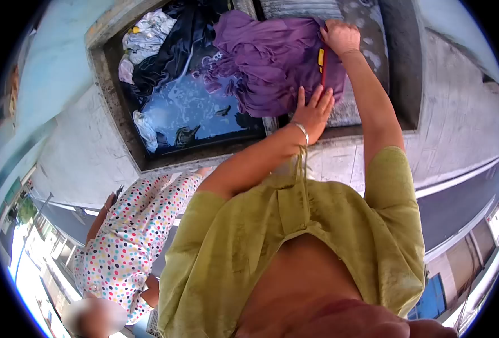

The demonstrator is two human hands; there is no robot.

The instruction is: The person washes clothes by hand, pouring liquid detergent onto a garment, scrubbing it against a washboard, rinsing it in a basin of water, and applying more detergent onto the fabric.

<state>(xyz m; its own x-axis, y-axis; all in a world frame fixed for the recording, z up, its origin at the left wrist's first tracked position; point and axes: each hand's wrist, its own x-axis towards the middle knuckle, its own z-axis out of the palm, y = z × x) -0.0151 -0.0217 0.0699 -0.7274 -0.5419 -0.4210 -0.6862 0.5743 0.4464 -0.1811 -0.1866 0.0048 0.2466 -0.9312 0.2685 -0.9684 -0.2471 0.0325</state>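
A wet purple cloth [277,62] is spread across the divider of a concrete wash basin and over its ribbed slab, with its left end trailing into the water. My left hand [315,112], wearing a bangle, lies on the cloth's near right part with fingers spread. Farther off, my right hand [342,36] is closed at the cloth's far right corner, fingertips hidden. A thin red strip [323,70] with a yellow patch [321,57] runs along the cloth between my hands; its kind is unclear.
Soapy water [187,112] fills the left compartment, where black cloth [168,62], white cloth [148,36] and a small pale cloth [144,129] lie. The concrete rim [108,115] surrounds it. A person in a dotted garment [125,242] stands at my left.
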